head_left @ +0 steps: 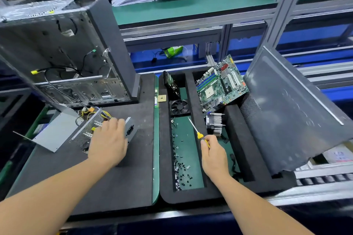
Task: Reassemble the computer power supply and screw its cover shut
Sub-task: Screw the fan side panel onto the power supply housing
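The power supply (89, 129), an open grey metal box with a perforated wall and yellow wires, lies on the black foam mat at the left. Its flat grey cover (55, 135) lies just left of it. My left hand (108, 143) rests on top of the supply with fingers curled over its far edge near the socket plate (131, 129). My right hand (213, 153) grips a yellow-handled screwdriver (196, 131), its tip pointing up and left over the green tray floor. Several loose black screws (182, 170) lie in that tray.
An empty computer case (63, 57) stands behind the supply. The foam tray (191, 91) holds a fan (179, 108), a heatsink (214, 124), a motherboard (221, 84) and a CPU chip (162, 98). A grey side panel (290, 112) leans at the right.
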